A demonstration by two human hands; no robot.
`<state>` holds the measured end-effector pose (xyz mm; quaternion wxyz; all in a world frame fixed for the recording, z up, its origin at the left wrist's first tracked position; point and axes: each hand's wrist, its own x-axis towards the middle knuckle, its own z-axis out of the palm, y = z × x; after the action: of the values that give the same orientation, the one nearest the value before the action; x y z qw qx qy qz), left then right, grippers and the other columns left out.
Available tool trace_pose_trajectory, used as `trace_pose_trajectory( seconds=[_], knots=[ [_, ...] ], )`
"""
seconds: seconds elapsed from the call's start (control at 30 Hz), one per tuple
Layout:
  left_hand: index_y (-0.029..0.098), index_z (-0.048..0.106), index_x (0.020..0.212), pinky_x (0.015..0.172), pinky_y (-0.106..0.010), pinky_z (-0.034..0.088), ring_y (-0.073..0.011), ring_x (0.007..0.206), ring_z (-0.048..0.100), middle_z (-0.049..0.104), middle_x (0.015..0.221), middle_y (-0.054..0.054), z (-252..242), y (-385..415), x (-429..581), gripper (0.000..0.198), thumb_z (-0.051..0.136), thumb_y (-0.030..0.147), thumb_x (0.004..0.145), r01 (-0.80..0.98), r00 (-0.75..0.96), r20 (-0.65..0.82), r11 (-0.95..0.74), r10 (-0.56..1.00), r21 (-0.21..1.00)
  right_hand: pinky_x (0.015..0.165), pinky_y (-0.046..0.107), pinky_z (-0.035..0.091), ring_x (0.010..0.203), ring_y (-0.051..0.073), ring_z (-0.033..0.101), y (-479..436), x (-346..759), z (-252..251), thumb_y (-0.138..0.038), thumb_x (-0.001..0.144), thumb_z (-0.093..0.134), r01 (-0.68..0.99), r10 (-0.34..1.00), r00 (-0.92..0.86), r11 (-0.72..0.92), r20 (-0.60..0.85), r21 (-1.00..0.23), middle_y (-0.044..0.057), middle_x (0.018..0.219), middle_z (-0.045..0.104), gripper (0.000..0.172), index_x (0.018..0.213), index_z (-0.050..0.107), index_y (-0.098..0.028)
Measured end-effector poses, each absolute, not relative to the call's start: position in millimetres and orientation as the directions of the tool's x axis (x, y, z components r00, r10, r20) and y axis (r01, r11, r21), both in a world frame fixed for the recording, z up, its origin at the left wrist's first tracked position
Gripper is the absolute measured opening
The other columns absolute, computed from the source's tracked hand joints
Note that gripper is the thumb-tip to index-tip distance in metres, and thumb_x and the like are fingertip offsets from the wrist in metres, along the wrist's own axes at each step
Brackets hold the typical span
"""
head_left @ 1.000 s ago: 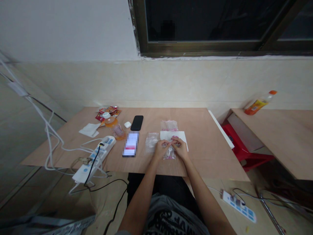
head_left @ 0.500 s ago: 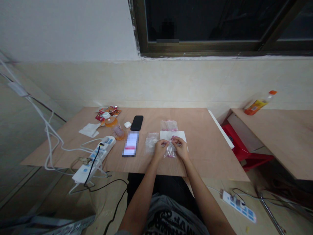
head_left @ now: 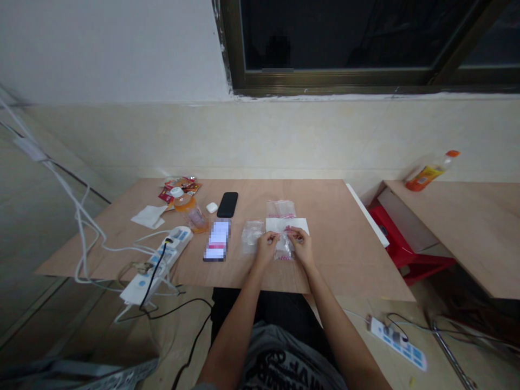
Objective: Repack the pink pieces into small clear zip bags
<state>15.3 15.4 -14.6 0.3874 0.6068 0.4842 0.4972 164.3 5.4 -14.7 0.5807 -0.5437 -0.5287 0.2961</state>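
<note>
Between my two hands is a small clear plastic bag [head_left: 284, 249] with pinkish-red bits at its lower edge. My left hand [head_left: 267, 245] pinches its upper left edge, and my right hand [head_left: 300, 244] pinches the upper right. Behind the fingers lies a white sheet of paper [head_left: 298, 223], with small pink pieces [head_left: 288, 228] near my right fingertips. Another clear bag [head_left: 251, 234] lies flat just left of my left hand. Beyond the paper is a further clear bag [head_left: 281, 208] with pink along its edges. The fingertips are too small to make out finely.
To the left are a lit phone [head_left: 218, 239], a black phone [head_left: 228, 205], a white case [head_left: 212, 207], an orange drink bottle [head_left: 190, 214], red wrappers [head_left: 179, 189], tissue [head_left: 149, 216] and a power strip [head_left: 158, 262] with cables. A red stool [head_left: 406, 252] stands right of the table.
The held bag's lower part has shifted very slightly and hangs a little flatter. Both hands stay in nearly the same place, still pinching it.
</note>
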Motion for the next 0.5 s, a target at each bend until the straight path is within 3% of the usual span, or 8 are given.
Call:
trace_pose_trajectory(
  seconds=[0.27,0.5],
  knots=[
    [0.016,0.068,0.090,0.072,-0.028,0.049,-0.0163,0.077,0.064,0.070,0.083,-0.006,-14.6,15.8,17.4,0.020,0.065,0.030,0.077,0.176,0.031,0.189,-0.191,0.982,0.966,0.071,0.033,0.046,0.078,0.020,0.062,2.8,165.0,-6.2,-0.041,0.080,0.059,0.231,0.910,0.293,0.231,0.294,-0.945,0.010,0.096,0.071,0.029,0.095,0.068,-0.018],
    [0.016,0.065,0.092,0.068,-0.027,0.048,-0.0147,0.068,0.063,0.067,0.070,-0.002,-15.4,15.6,17.5,0.020,0.066,0.027,0.075,0.149,-0.001,0.182,-0.180,0.983,0.972,0.071,0.032,0.045,0.079,0.020,0.063,1.1,164.7,-5.0,-0.045,0.081,0.059,0.208,0.914,0.311,0.201,0.260,-0.957,0.011,0.099,0.071,0.036,0.102,0.066,-0.017]
  ],
)
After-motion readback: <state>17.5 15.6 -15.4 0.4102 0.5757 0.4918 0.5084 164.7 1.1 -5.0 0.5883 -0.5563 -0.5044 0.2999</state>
